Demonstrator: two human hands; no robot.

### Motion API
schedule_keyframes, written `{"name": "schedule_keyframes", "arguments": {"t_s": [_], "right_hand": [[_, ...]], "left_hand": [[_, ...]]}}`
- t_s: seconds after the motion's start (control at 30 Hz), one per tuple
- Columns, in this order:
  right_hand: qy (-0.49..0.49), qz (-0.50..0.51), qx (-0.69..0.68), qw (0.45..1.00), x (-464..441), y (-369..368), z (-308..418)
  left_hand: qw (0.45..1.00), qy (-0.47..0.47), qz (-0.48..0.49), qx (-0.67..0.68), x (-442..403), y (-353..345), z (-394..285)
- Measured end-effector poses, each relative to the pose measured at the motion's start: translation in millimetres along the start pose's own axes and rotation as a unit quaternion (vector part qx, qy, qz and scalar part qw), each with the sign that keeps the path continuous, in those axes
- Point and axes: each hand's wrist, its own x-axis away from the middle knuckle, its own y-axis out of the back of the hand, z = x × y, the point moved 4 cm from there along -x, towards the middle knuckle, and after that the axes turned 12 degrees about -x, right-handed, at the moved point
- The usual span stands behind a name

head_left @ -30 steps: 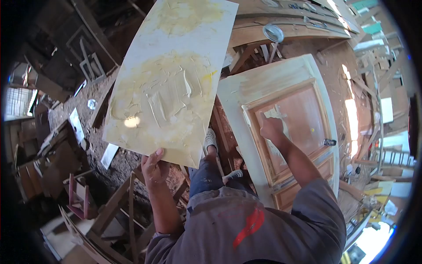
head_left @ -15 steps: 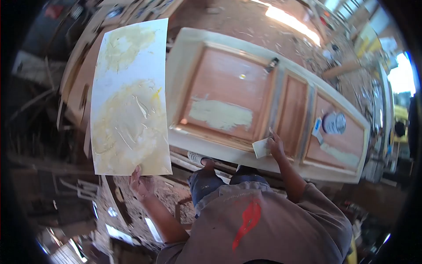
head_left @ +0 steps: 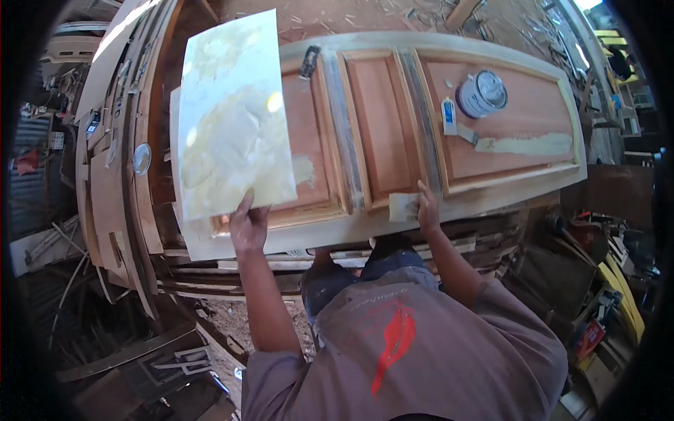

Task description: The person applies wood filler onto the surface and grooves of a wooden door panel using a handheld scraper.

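My left hand (head_left: 250,226) grips the lower edge of a white sheet (head_left: 235,119) smeared with yellowish paste, held over the left part of a wooden panelled door (head_left: 382,119). Between the fingers of my right hand (head_left: 427,210) is a small pale spreader (head_left: 403,208), above the door's near edge. Pale filler (head_left: 526,144) streaks the right panel, and another patch shows beside the sheet. A paint can (head_left: 482,94) stands on the right panel next to a white and blue tube (head_left: 448,116). A dark object (head_left: 309,62) lies near the door's far edge.
Long boards (head_left: 105,189) are stacked at the left, with a round lid (head_left: 142,159) on them. Wooden strips lie beneath the door's near edge. A dark frame (head_left: 168,365) is at lower left. Yellow strips (head_left: 621,298) and scrap lie at the right.
The view has swung toward the door's right end. The sheet now overlaps the door's left part. My right hand, which pointed at the panel earlier, now shows the spreader near the middle panel.
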Motion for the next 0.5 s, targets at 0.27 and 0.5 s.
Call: {"name": "schedule_keyframes", "arguments": {"t_s": [0.27,0.5], "right_hand": [[-0.04,-0.03,-0.033,0.998,-27.6,63.1,25.3],[-0.032,-0.051,-0.048,0.997,-23.8,106.3,30.9]], "left_hand": [[0.989,0.102,0.106,-0.011,-67.9,-94.1,122.2],[0.981,0.142,0.1,-0.081,-118.0,-113.8,178.3]]}}
